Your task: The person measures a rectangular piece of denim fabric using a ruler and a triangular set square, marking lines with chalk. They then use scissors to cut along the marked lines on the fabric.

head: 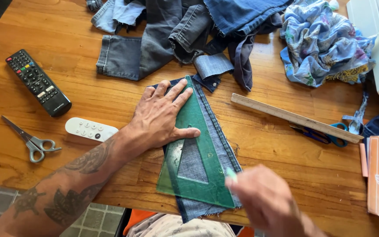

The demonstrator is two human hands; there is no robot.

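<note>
- Green see-through plastic triangle ruler (pixel 198 162) lies flat on a strip of blue denim (pixel 224 145) at the near edge of the wooden surface (pixel 88 105).
- It looks stiff, thin and light, probably slippery on cloth, so it is best pinned from above by its flat face or taken by an edge.
- The denim strip is soft and limp, frayed at its near end.
- The ruler's long axis runs from the near edge away from the person; its narrow tip points away, toward the heap of jeans (pixel 176 30).
- Left hand (pixel 159 116) rests flat on the ruler's upper left part, fingers spread, thumb across the green plastic.
- Right hand (pixel 266 202) is blurred, beside the ruler's near right corner, fingers pinching a small pale piece, perhaps chalk (pixel 231 174).
- Nearby: grey scissors (pixel 31 140), two remotes, a wooden ruler (pixel 294 117).
</note>
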